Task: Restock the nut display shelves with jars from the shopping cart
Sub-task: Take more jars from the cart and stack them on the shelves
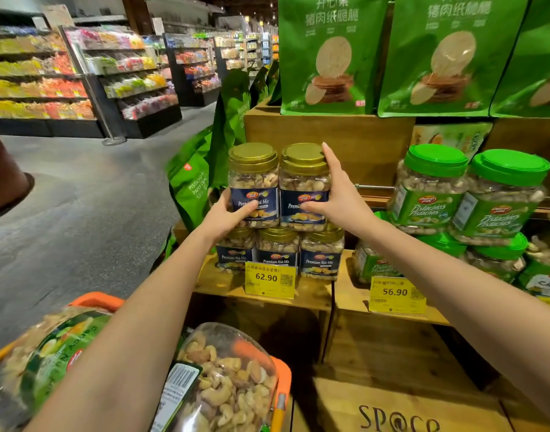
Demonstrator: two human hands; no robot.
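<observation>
Two gold-lidded Premium Nut Mix jars stand side by side on top of a row of three like jars (278, 249) on the wooden shelf (317, 296). My left hand (226, 215) grips the left top jar (253, 179) at its lower front, thumb across the blue label. My right hand (332, 194) wraps the right top jar (303, 182), fingers up its right side to the lid, thumb on the label. Below, the orange shopping cart (283, 374) holds a jar of cashews (226, 381) and a green-labelled jar (53, 350), both lying down.
Green-lidded pistachio jars (473, 194) are stacked to the right on the same shelf. Yellow price tags (270, 280) stand at the shelf's front edge. Green snack bags (332, 54) fill the upper tier. An aisle of grey floor (86, 194) opens on the left, with stocked shelves beyond.
</observation>
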